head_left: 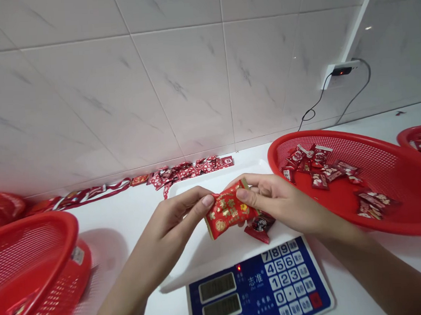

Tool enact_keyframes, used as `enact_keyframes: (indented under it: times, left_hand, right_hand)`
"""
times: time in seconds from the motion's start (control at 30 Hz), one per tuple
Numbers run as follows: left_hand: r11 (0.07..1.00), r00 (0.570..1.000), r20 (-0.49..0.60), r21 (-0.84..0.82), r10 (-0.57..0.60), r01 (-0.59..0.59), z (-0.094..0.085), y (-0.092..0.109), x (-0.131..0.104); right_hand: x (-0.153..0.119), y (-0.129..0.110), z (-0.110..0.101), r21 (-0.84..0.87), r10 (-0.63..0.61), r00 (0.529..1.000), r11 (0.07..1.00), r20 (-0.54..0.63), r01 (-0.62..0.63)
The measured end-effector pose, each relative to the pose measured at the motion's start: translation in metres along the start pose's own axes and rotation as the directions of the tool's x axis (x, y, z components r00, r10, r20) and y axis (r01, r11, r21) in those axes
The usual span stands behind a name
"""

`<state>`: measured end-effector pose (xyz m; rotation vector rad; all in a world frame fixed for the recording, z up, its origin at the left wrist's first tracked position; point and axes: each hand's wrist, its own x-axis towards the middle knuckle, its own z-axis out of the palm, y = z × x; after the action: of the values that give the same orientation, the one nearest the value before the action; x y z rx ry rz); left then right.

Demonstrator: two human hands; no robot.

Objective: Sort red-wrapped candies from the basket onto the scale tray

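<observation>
A shiny red packet (228,214) is pinched above the white tray (212,252).
The left hand (175,219) and right hand (282,200) grip opposite ends of its pillow-shaped, gold-printed wrapper, seemingly unopened; a darker packet (258,235) shows beneath. Crinkly sachets (321,180) partly cover the perforated basket (403,157) at right; more packets (183,172) lie heaped along the far wall (192,92).

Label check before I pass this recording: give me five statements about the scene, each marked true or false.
1. The left hand and right hand both hold the red packet. True.
2. The basket nearest the right hand is empty. False: packets lie in that basket.
3. The keypad is on a blue panel. True.
4. The tray is red. False: the tray is white.
5. The panel's small light glows red. True.
</observation>
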<state>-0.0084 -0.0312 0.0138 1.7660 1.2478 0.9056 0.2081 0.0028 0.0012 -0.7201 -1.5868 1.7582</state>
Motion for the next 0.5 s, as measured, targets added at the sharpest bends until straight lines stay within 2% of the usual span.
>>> enact_keyframes:
  times: [0.13,0.27,0.37,0.5]
  left_hand:
    - [0.999,0.999,-0.004,0.010,0.047,-0.047,0.001,0.007,-0.006]
    - [0.998,0.996,0.069,-0.035,0.053,-0.051,0.005,0.010,-0.007]
    - [0.997,0.991,0.119,-0.060,0.056,-0.049,0.006,0.008,-0.005]
    - [0.997,0.989,0.140,-0.056,0.056,-0.048,0.004,0.001,0.001]
  right_hand:
    - [-0.013,-0.009,0.005,-0.052,-0.006,0.999,0.999,-0.040,0.004]
    - [-0.019,-0.014,0.007,-0.102,0.014,0.998,0.995,-0.064,-0.021]
    - [-0.016,-0.012,0.007,-0.136,0.036,0.997,0.990,-0.070,-0.046]
    - [-0.002,-0.002,0.001,-0.088,0.083,0.997,0.993,-0.003,-0.083]
